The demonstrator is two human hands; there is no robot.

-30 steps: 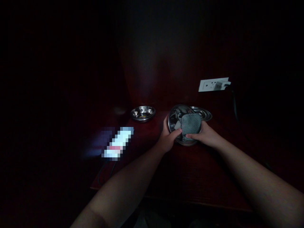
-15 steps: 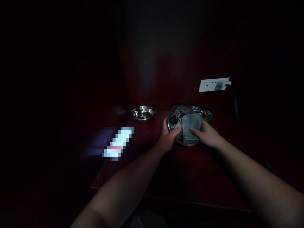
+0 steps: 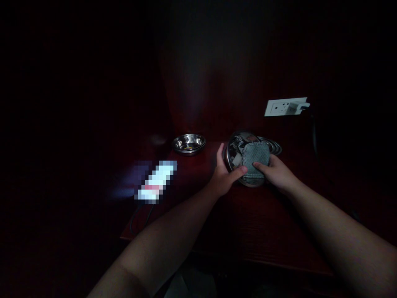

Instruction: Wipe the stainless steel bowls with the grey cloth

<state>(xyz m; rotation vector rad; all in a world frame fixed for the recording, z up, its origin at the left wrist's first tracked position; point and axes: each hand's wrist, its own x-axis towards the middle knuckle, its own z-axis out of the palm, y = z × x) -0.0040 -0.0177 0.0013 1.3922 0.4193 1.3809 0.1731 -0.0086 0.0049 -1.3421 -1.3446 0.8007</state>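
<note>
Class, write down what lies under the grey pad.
A shiny metal dish lies under the grey pad; its surface shows beside the pad, but the part directly beneath is hidden.

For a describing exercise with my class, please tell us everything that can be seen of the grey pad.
The grey pad is squarish with rounded corners, its surface textured like woven fabric, with a seam-like edge. It looks flat, its broad face towards the camera, in front of a tilted, shiny metal dish. The right hand holds it, thumb on its face; the left hand's thumb tip meets its left edge.
</note>
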